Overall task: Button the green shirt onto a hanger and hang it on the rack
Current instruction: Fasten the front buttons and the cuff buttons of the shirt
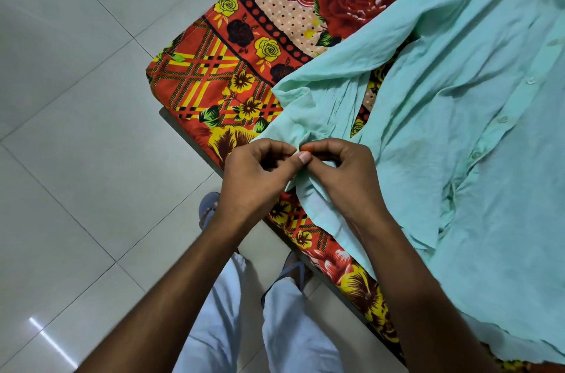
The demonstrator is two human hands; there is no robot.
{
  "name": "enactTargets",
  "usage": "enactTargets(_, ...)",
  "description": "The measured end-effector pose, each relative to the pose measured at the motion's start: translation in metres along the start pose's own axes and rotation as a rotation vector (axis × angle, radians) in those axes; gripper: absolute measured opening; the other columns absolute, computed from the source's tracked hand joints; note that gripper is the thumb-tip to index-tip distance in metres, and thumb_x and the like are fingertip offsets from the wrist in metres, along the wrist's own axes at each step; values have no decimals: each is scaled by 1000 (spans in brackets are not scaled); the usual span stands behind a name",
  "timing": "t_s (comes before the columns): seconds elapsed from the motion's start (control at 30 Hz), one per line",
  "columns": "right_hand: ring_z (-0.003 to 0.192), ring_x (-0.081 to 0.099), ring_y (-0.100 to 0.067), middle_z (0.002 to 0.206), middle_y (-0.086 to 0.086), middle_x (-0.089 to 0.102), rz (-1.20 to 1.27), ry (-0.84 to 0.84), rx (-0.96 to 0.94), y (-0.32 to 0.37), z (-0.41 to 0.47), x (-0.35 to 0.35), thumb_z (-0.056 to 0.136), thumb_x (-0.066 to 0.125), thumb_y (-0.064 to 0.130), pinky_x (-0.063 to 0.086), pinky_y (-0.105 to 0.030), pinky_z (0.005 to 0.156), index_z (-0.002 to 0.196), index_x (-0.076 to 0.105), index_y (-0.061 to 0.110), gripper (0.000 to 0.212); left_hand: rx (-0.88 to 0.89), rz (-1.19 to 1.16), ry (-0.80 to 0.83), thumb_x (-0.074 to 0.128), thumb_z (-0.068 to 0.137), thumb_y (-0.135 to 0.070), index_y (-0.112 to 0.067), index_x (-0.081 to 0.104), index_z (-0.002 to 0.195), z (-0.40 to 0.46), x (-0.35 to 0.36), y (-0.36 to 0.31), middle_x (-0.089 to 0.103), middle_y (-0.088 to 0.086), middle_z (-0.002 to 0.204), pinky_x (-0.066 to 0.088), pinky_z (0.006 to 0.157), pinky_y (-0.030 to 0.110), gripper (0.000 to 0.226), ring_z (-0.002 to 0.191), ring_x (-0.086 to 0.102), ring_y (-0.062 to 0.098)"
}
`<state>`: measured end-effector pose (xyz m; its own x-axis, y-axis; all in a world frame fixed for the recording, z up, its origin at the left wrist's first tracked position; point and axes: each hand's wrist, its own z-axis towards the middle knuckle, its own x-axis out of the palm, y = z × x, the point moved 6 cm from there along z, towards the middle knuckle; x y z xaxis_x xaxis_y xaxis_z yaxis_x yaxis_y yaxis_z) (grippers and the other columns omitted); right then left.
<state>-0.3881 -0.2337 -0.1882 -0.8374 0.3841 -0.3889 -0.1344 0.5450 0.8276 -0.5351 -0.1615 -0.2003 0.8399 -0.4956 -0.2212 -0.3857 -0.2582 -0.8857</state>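
Both forearms low centre; left hand (260, 166) and right hand (339, 169) pinching the sleeve cuff (301, 155) of the green shirt (477, 134), spread on the floral bedsheet (232, 73) right of frame. Front buttons (501, 119) apparently fastened. No hanger or rack visible; hanging likely still ahead.

Both forearms reach forward, converging. The left hand (260, 167) and right hand (339, 167) meet thumb to thumb, pinching the cuff (301, 180).
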Motion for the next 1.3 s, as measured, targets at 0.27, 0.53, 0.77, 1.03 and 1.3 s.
enactTargets(0.27,88,73,-2,87,10,79,0,-8,72,-4,2,8,86,80,18,59,-23,84,91,81,19,5,-13,64,45,68,96,-15,-14,73,97,10,-5,6,74,-2,79,46,55,17,5,63,66,4)
enactTargets(0.53,86,73,-5,80,13,78,-127,87,201,0,16,11,78,82,22,59,-37,91,78,80,22,2,365,587,-23,64,91,-20,-22,46,116,-1,-5,-18,72,-1,83,55,60,42,31,76,66,23)
enactTargets(0.77,74,71,-2,68,13,73,-314,108,54,5,19,15,80,84,34,60,-40,87,84,78,28,9,620,842,-12,68,89,-16,-11,68,102,5,-8,-23,57,12,110,50,54,40,14,100,52,32)
enactTargets(1.03,96,70,-7,89,19,77,-349,95,-78,-1,15,16,82,74,42,51,-51,98,94,80,33,17,638,935,161,62,89,-30,-16,70,107,19,-6,-14,59,5,98,44,69,42,24,91,48,25)
enactTargets(1.3,105,61,-19,104,2,73,-328,-246,-437,13,-5,-18,93,69,10,51,-29,89,104,77,15,15,570,1060,216,70,86,-42,-25,61,103,23,-16,-60,59,-3,80,42,54,33,26,73,58,25)
